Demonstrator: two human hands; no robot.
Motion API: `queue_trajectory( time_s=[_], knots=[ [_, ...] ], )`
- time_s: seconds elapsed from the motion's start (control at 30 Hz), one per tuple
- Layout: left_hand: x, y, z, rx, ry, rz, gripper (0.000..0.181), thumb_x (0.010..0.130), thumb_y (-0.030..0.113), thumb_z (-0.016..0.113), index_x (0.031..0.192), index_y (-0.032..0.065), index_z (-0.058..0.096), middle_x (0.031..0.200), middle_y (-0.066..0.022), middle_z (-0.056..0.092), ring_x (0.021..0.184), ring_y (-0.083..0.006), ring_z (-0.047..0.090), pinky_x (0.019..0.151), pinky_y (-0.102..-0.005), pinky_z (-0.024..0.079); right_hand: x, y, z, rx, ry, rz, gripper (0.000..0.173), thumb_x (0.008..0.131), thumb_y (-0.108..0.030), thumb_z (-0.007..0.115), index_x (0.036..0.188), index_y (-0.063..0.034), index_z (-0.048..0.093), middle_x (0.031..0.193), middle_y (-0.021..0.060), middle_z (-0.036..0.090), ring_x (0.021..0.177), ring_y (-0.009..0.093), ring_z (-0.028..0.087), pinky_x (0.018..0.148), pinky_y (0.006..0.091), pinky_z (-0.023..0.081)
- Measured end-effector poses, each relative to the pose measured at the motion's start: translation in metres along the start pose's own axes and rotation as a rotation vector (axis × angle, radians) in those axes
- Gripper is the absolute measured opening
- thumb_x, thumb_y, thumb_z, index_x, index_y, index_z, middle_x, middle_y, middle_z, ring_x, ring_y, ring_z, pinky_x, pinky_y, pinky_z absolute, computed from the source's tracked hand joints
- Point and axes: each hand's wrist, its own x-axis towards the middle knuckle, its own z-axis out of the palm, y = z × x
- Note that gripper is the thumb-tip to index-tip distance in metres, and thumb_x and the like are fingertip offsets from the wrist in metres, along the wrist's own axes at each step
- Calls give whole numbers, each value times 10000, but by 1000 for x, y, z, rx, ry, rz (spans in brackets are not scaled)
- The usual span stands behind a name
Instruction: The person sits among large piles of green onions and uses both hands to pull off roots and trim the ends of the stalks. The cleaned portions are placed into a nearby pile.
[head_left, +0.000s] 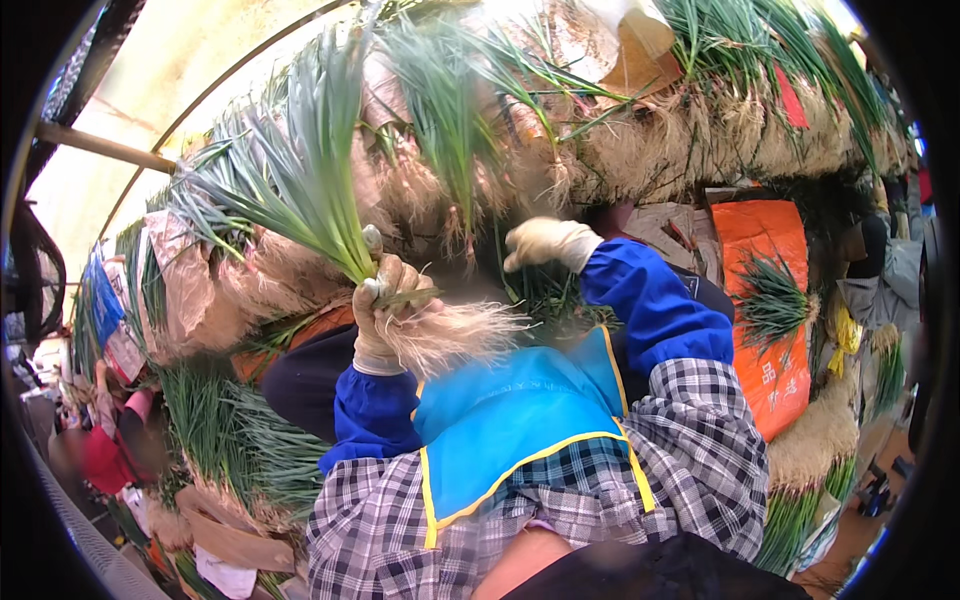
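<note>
My left hand, in a soiled light glove, is closed around a bunch of scallion-like plants. Their green leaves fan upward and their pale stringy roots hang out to the right of the fist, above my blue apron. My right hand, gloved too, is held to the right of the bunch with its fingers partly curled; nothing shows plainly in it. Just beyond the hands, loose plants lie with roots toward me on a long rooted pile. Cut or fallen greens lie below the right hand.
An orange printed sack on the right bears a small green bunch. More plants are stacked at lower left and lower right. A pole juts in at upper left. Other people are at the left edge.
</note>
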Motion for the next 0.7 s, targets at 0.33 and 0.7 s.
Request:
queue_trajectory(
  time_s=[0.33, 0.7],
  knots=[
    [-9, 12, -64, 90, 573, 110, 261, 837, 233, 564, 1039, 78, 506, 703, 2, 493, 652, -163, 521, 649, -355, 490, 96, -41, -21, 41, 736, 420, 1026, 626, -517, 695, 1400, -274, 66, 1452, 166, 33, 1329, 367, 55, 1046, 493, 135],
    [-19, 23, -74, -50, 385, 185, 270, 836, 204, 562, 1075, 108, 482, 682, 15, 428, 618, -146, 498, 619, -335, 477, 51, 63, -160, 933, 626, -5, 769, 635, -93, 642, 1322, -87, 298, 1117, 184, 521, 847, 252, 579, 697, 273, 505]
  ],
)
